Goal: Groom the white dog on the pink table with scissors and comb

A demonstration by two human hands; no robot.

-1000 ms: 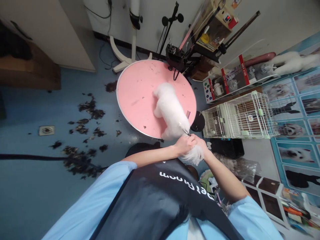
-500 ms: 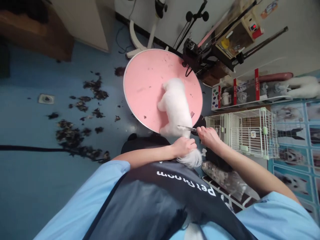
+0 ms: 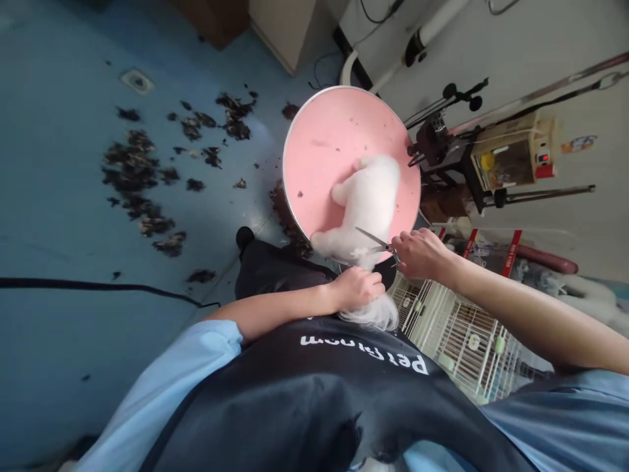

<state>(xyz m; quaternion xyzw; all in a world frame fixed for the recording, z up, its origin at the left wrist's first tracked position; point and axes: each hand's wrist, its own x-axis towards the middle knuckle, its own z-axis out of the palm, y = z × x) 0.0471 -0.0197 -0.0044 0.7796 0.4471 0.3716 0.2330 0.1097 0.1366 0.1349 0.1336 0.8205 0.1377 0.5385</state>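
Note:
A white fluffy dog [image 3: 371, 203] stands on a round pink table [image 3: 319, 137], its rear toward me. My left hand [image 3: 358, 288] is closed round the dog's tail [image 3: 371, 314], whose long white hair hangs out below the fingers. In my right hand [image 3: 420, 254] is a pair of scissors [image 3: 376, 241], fingers closed on the handles. Its blades are spread apart against the fur at the dog's rear, just above the tail base. The dog's head is mostly hidden by its body.
Dark clumps of cut hair [image 3: 130, 164] lie on the blue floor at left, near a black cable [image 3: 98, 284]. White wire cages [image 3: 472, 341] stand at right. A wooden box [image 3: 511, 157] and metal arms [image 3: 457, 98] are beyond the table's right edge.
The scissors' blades have gone from nearly closed to spread apart. My view has turned, so the table appears further right. My left hand keeps its hold on the tail.

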